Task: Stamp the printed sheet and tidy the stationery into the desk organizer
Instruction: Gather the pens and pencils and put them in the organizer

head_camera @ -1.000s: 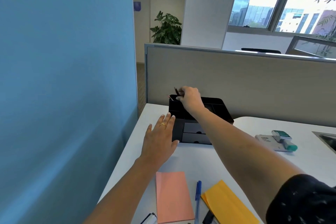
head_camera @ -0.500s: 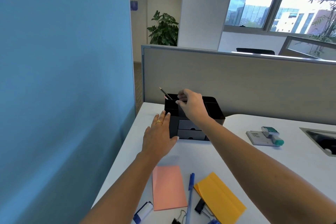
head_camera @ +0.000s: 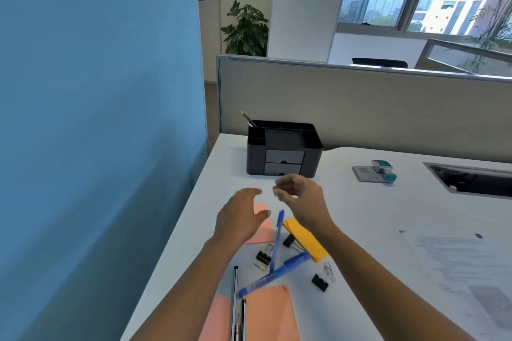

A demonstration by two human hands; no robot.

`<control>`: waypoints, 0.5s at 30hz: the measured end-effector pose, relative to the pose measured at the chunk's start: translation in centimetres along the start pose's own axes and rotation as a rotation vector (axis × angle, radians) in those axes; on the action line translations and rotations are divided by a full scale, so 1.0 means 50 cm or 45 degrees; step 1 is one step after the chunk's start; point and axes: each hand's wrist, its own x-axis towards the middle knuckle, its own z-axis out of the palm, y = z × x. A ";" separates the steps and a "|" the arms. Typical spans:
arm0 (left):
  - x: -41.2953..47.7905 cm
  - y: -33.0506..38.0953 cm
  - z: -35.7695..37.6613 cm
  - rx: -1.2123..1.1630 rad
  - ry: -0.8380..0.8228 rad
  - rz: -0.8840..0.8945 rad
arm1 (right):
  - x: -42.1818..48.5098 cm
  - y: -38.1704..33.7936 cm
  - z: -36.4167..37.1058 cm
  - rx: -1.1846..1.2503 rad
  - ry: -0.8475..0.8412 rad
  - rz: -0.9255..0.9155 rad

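Note:
The black desk organizer (head_camera: pixel 285 151) stands at the back of the white desk, with a pencil (head_camera: pixel 248 119) leaning out of its rear left compartment. My left hand (head_camera: pixel 240 216) hovers over a pink sticky pad (head_camera: pixel 263 225), fingers relaxed and empty. My right hand (head_camera: pixel 300 195) hangs just in front of the organizer, fingers loosely curled and holding nothing. Below them lie a blue pen (head_camera: pixel 278 238), a blue marker (head_camera: pixel 274 275), an orange sticky pad (head_camera: pixel 306 239) and three binder clips (head_camera: pixel 263 257). The stamp (head_camera: pixel 382 170) sits on its pad at the right. The printed sheet (head_camera: pixel 457 263) lies at the far right.
A blue partition (head_camera: pixel 97 119) runs along the desk's left edge and a beige divider (head_camera: pixel 360 108) closes the back. A cable cut-out (head_camera: pixel 471 181) is sunk in the desk at the right. More pens (head_camera: pixel 235 304) and a pink pad (head_camera: pixel 271 315) lie at the near edge.
My right hand let go of the pencil in the organizer and drew back toward me. My left hand left the organizer's side and moved back over the pink pad. The view tilted down.

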 end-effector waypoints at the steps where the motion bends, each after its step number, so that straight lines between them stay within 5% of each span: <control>1: -0.022 -0.005 0.003 -0.017 -0.014 -0.021 | -0.029 0.004 0.000 0.012 -0.024 0.022; 15: -0.230 -0.058 -0.016 0.071 -0.054 -0.123 | -0.348 0.018 0.011 -0.166 -0.444 0.150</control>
